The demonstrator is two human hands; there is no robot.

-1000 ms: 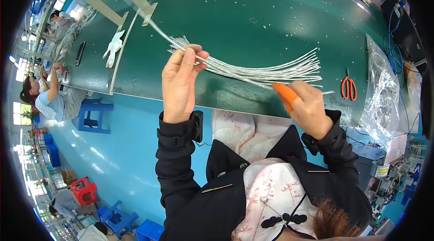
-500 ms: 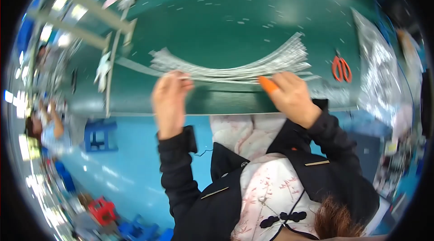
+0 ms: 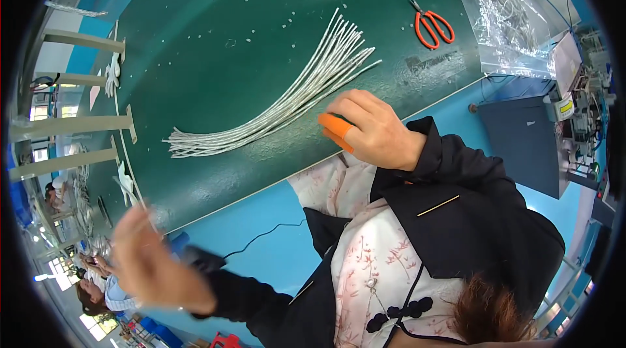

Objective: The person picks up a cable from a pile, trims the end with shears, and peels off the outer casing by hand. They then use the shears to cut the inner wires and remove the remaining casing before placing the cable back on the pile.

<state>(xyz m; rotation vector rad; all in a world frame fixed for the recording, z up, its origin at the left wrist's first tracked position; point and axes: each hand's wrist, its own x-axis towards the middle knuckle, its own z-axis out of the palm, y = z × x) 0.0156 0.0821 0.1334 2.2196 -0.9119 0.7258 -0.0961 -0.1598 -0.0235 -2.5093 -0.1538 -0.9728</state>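
Silvery wires [image 3: 261, 116] lie in one long, bent bunch on top of the green table [image 3: 202, 67], a little way in from its near edge. We see the bunch spread wide like a fan at the end toward the table's right side, and less wide at the end toward its left side. Our right hand [image 3: 381, 133] is over the table's near edge, close to the wires, with its fingers curled in and orange covers [image 3: 338, 125] on some of them. We cannot see all its fingertips, so we cannot tell if it grips a thing or touches the wires. Our left hand [image 3: 160, 270] is out by the table's near left corner. It is a big blur, so we cannot tell if it is loose or closed on something. On the table's right part we find snips [image 3: 424, 15] with red handles, and at its right end sits a clear plastic bag [image 3: 505, 15]. Little white bits [image 3: 248, 40] dot the table's top. White gloves [image 3: 112, 74] lie along its left edge, by tan metal posts [image 3: 72, 125].
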